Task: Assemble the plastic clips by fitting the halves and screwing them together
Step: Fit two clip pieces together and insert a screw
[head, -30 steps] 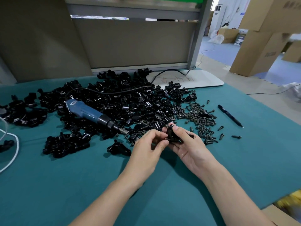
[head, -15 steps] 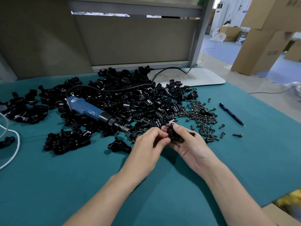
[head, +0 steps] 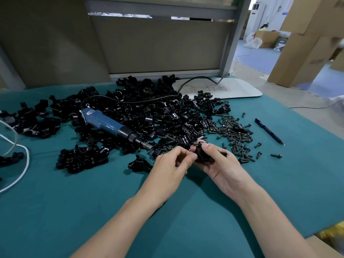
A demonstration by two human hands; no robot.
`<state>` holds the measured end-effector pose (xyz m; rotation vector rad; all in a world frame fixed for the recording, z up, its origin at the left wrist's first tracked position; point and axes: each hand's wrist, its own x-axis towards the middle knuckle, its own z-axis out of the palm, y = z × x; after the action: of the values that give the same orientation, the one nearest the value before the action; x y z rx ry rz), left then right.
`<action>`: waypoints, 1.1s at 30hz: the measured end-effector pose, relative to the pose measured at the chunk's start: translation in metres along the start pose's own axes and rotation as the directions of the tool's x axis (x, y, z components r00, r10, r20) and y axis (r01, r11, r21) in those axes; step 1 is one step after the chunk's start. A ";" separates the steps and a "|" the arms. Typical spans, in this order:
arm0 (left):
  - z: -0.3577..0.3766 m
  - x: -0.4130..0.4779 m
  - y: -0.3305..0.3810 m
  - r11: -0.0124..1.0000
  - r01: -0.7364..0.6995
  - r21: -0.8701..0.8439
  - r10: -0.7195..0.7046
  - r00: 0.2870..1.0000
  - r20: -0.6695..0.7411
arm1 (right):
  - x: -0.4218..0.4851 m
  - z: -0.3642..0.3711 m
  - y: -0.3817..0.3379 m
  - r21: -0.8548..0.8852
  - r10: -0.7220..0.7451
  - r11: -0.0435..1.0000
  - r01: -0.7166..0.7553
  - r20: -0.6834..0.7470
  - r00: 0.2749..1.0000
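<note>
One clip [head: 202, 156] stays held: right hand [head: 220, 164] curls round it, left hand [head: 170, 163] pinches its top. Barely any change; fitting likely unfinished, driver [head: 109, 125] lies untouched.

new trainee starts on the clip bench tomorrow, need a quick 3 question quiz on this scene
1. True or false: the blue screwdriver lies on the heap of black parts, in neither hand.
2. On which side of the loose screws does the pen lie? A) left B) right C) on top of them
3. What do the left hand and the right hand hold between them?

Key: 1 true; 2 B; 3 a black clip.
</note>
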<state>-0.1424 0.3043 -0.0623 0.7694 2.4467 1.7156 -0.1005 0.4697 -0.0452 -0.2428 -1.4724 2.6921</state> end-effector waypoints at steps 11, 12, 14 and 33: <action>-0.003 0.000 0.008 0.998 0.001 0.064 -0.005 0.998 0.059 | 0.001 -0.001 0.002 -0.035 -0.011 0.999 0.011 0.027 1.000; -0.003 0.000 0.008 0.991 -0.072 0.109 0.066 0.996 0.060 | 0.000 -0.001 0.002 -0.026 -0.001 1.000 0.002 0.024 1.000; -0.004 -0.002 0.009 0.955 -0.223 0.196 0.212 0.974 0.074 | 0.000 -0.001 0.001 -0.005 0.017 1.000 -0.017 0.022 1.000; -0.008 0.004 0.005 1.000 0.026 0.013 -0.027 0.993 0.117 | 0.001 -0.002 0.005 -0.081 -0.034 0.996 0.036 0.017 0.999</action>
<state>-0.1462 0.3000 -0.0534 0.8106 2.3798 1.6003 -0.1012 0.4688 -0.0505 -0.1982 -1.5776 2.6163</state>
